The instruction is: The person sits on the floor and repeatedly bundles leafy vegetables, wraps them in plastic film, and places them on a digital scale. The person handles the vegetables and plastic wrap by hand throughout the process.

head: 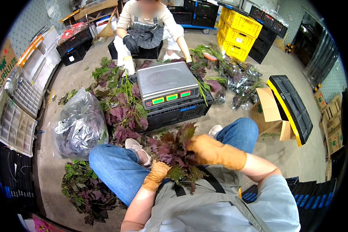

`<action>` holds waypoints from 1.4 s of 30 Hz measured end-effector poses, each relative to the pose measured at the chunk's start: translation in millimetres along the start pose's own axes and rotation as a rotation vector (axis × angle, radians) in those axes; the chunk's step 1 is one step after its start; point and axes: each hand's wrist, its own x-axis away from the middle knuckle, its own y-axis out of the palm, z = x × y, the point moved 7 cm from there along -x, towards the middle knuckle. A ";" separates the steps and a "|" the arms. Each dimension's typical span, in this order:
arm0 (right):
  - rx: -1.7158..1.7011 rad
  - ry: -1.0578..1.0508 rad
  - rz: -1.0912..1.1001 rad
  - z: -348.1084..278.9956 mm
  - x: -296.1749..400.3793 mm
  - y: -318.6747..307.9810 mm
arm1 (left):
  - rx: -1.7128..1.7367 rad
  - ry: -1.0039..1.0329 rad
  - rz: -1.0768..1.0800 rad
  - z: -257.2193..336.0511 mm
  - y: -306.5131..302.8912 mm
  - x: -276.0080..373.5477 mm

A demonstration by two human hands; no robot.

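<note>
A bunch of purple-green perilla leaves (174, 150) is above my lap. My left hand (158, 171), in a tan glove, closes round its lower left side. My right hand (201, 148), gloved alike, is at its right side; the leaves hide its fingertips. Ahead, a digital scale (168, 78) with lit displays rests on a black plastic crate (177, 114). Leafy stems (123, 113) hang and lie along the crate's left side. A clear plastic bag (79, 124) full of dark leaves stands left of my knee, and a loose leaf pile (87, 191) lies behind it.
Opposite sits a person (145, 32) with black gloves. Bagged leaves (240, 78) lie right of the scale. An open cardboard box (266, 116) and a black and yellow crate (291, 107) stand at the right, with stacked yellow crates (237, 32) farther back. White crates (17, 124) line the left.
</note>
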 end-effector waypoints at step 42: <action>-1.295 0.432 0.170 -19.6 97.6 -5.1 | -1.077 0.759 0.213 230.1 52.6 20.8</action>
